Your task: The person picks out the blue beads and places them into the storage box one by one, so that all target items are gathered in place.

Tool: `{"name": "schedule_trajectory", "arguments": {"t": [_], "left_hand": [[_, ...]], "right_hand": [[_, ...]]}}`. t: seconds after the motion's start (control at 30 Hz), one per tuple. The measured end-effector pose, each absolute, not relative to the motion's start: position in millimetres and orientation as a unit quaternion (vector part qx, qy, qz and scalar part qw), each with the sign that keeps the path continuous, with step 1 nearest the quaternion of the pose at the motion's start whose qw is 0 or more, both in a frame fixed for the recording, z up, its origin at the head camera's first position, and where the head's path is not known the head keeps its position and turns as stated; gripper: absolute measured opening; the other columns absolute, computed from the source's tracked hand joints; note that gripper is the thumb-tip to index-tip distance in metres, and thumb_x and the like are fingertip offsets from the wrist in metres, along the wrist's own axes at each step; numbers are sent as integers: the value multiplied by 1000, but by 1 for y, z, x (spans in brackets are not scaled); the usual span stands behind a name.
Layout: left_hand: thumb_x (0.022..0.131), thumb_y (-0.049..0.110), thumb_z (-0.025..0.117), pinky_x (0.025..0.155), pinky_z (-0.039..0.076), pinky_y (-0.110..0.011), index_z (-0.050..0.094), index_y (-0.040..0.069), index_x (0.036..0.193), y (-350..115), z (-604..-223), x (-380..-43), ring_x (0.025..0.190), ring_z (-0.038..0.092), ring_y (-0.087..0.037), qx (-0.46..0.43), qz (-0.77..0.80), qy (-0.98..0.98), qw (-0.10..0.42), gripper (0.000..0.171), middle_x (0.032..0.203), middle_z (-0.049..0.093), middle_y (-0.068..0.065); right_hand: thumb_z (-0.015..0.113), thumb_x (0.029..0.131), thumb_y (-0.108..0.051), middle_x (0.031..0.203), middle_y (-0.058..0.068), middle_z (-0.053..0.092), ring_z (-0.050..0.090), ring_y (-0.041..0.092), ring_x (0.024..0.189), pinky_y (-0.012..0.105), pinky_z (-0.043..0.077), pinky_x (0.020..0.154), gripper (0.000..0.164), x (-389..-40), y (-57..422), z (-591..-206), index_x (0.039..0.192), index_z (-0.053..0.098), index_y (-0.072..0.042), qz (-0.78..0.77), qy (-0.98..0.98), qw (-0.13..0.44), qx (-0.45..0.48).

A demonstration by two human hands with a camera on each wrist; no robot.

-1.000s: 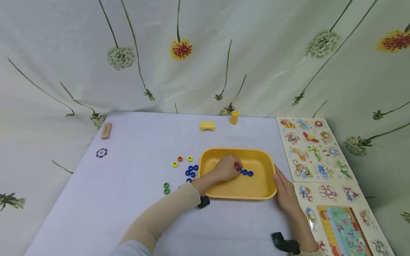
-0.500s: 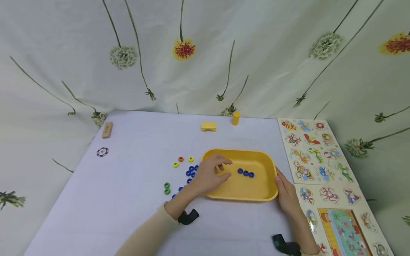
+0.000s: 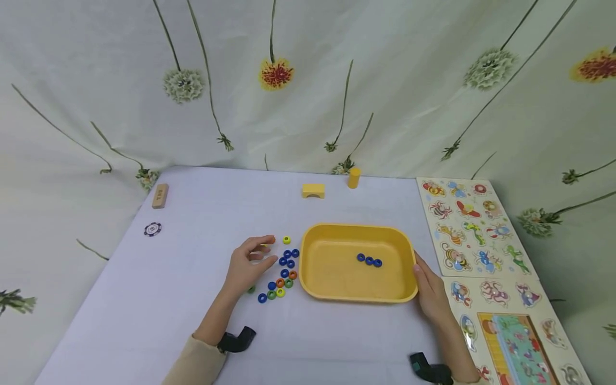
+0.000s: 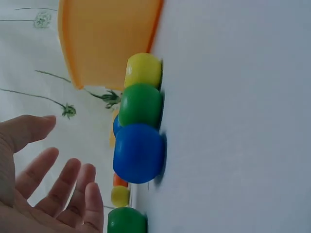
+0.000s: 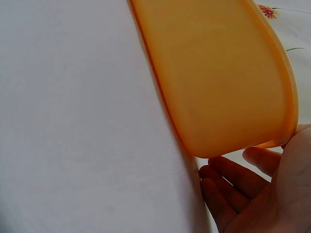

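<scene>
My left hand (image 3: 247,264) hovers over the loose beads left of the tray, thumb and fingers spread and holding nothing. Blue beads (image 3: 283,261) lie just to the right of its fingertips. The left wrist view shows a blue bead (image 4: 139,154), a green bead (image 4: 141,105) and a yellow bead (image 4: 143,70) in a row beside that hand. At the right end of the yellow tray (image 3: 356,297), my right hand (image 3: 430,291) grips the rim, its other fingers against the outer wall (image 5: 223,121). Three blue beads (image 3: 369,260) sit in a line inside the tray.
A yellow arch block (image 3: 313,191) and a yellow cylinder (image 3: 353,178) stand at the back. Far left are a wooden block (image 3: 160,196) and a poker chip (image 3: 153,229). Picture puzzle boards (image 3: 476,227) line the right side, close to my right hand.
My left hand let go of a blue bead in the tray, leaving three in a row, then moved left out of the tray to the loose beads. The right hand stayed at the rim.
</scene>
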State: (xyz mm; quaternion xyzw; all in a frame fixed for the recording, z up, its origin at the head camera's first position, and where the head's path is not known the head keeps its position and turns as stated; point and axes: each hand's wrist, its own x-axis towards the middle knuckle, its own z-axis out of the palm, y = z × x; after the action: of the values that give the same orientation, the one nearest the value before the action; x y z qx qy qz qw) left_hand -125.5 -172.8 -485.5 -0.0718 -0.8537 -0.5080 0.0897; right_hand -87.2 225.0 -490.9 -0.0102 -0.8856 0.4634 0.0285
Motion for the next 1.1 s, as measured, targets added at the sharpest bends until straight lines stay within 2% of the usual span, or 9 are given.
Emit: {"name": "schedule_trajectory", "arguments": {"t": [0.17, 0.33, 0.57, 0.77, 0.97, 1.1], "left_hand": [[74, 18, 71, 75, 47, -21, 58, 13, 115, -172, -487, -120, 93, 54, -16, -54, -518, -852, 61, 43, 111, 58, -3], [76, 23, 70, 75, 48, -22, 59, 16, 115, -168, -492, -118, 91, 54, -15, -49, -497, -865, 45, 41, 105, 59, -3], [75, 28, 70, 74, 46, -22, 60, 22, 111, -162, -497, -121, 87, 52, -8, -19, -433, -900, 38, 38, 99, 59, 5], [73, 28, 71, 73, 46, -28, 64, 21, 102, -157, -497, -124, 85, 52, -9, -19, -388, -920, 44, 30, 96, 58, 6], [74, 27, 70, 71, 45, -27, 67, 20, 90, -153, -495, -125, 84, 51, -10, -20, -361, -931, 55, 18, 93, 56, 6], [75, 24, 70, 67, 46, -22, 67, 17, 92, -152, -487, -124, 78, 52, -9, -9, -383, -921, 68, 19, 86, 58, 5]], "right_hand": [[27, 96, -38, 140, 2, 36, 31, 22, 129, 43, 28, 102, 43, -87, 224, -492, 137, 31, -27, 463, -886, 30, -12], [28, 96, -38, 140, 1, 36, 31, 22, 130, 45, 28, 102, 43, -87, 224, -493, 137, 31, -28, 462, -886, 30, -12], [27, 95, -39, 140, 1, 36, 31, 22, 130, 44, 28, 102, 43, -88, 224, -493, 137, 30, -28, 457, -889, 33, -13], [27, 96, -38, 140, 1, 36, 31, 21, 129, 43, 28, 102, 43, -88, 226, -492, 137, 31, -28, 454, -890, 37, -12], [27, 96, -39, 140, 1, 35, 31, 22, 130, 44, 27, 102, 43, -87, 226, -493, 137, 30, -28, 457, -889, 33, -14], [27, 95, -39, 140, 1, 35, 31, 22, 130, 44, 27, 102, 44, -88, 225, -492, 137, 31, -27, 459, -888, 31, -9]]}}
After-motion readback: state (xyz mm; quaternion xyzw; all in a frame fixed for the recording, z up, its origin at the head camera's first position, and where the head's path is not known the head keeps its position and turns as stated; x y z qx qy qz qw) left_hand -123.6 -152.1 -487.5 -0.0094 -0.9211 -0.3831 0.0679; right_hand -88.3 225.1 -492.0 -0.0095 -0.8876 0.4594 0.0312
